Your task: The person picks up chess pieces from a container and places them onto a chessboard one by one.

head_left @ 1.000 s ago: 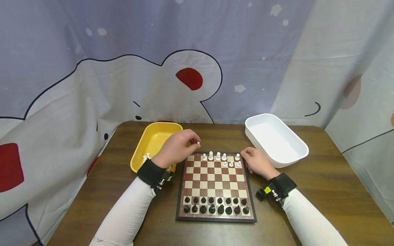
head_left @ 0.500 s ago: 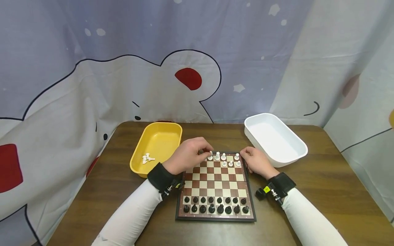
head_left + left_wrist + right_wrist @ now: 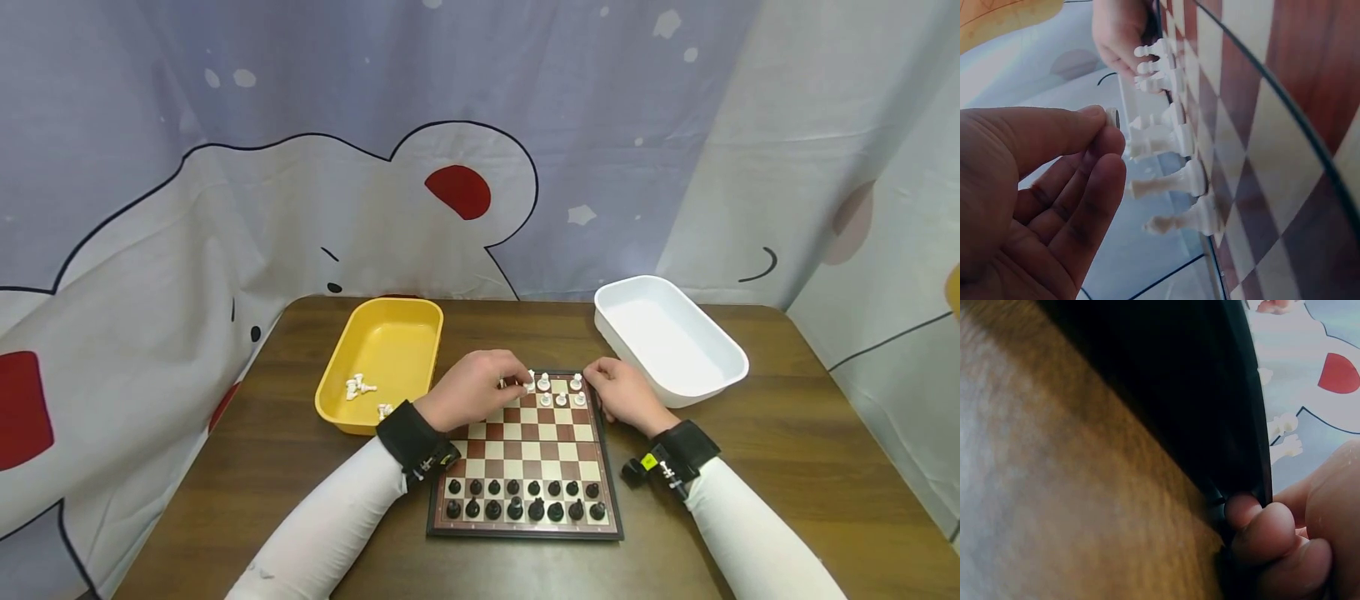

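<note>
My left hand (image 3: 480, 387) is over the far part of a chessboard (image 3: 540, 451). Between its thumb and forefinger it pinches a white chess piece (image 3: 1113, 119), mostly hidden by the fingertips, with its round base facing the board in the left wrist view. White back-row pieces (image 3: 1172, 181) stand beside that hand, and a few white pawns (image 3: 561, 399) stand in front at the right. My right hand (image 3: 626, 393) grips the board's far right corner; its curled fingers (image 3: 1269, 534) wrap the black edge in the right wrist view.
Two rows of black chessmen (image 3: 514, 508) line the near side of the board. At the left, a yellow tray (image 3: 393, 342) holds several loose white pieces (image 3: 356, 387). A white tray (image 3: 667, 329) stands behind my right hand on the wooden table (image 3: 810, 450).
My left hand has moved right from beside the yellow tray to above the board's far squares, carrying the white chess piece. The right hand has stayed at the board's corner.
</note>
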A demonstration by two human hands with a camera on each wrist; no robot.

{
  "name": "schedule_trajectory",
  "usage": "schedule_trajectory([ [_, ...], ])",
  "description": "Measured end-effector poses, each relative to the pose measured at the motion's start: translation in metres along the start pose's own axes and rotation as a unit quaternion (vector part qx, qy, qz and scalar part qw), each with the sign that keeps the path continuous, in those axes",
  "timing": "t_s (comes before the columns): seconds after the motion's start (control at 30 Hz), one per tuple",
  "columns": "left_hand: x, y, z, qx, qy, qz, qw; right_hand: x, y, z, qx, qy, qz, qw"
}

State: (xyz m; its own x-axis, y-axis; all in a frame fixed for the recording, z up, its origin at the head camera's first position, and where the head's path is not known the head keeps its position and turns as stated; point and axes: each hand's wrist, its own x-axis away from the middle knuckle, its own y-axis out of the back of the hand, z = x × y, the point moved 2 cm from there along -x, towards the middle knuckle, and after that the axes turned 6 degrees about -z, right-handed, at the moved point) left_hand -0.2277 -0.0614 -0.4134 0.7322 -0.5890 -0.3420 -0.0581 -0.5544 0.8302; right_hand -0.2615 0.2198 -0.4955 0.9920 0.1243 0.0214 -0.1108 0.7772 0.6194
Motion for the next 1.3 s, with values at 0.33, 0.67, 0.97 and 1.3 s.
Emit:
schedule_trajectory([
  [0.33, -0.002, -0.014, 0.006, 0.000, 0.004, 0.015, 0.9999, -0.002, -0.001, -0.001, -0.002, 0.005, -0.001, 1.000],
  [0.67, -0.002, -0.018, 0.006, -0.010, -0.007, 0.025, 0.9996, -0.003, -0.001, 0.000, -0.003, 0.001, -0.003, 1.000],
  [0.97, -0.002, -0.021, 0.005, -0.030, -0.003, 0.044, 0.9986, -0.002, -0.002, -0.002, 0.006, -0.008, -0.004, 1.000],
  [1.3, -0.002, -0.023, 0.005, -0.052, -0.005, 0.051, 0.9973, -0.001, -0.001, -0.001, 0.005, 0.001, -0.001, 1.000],
])
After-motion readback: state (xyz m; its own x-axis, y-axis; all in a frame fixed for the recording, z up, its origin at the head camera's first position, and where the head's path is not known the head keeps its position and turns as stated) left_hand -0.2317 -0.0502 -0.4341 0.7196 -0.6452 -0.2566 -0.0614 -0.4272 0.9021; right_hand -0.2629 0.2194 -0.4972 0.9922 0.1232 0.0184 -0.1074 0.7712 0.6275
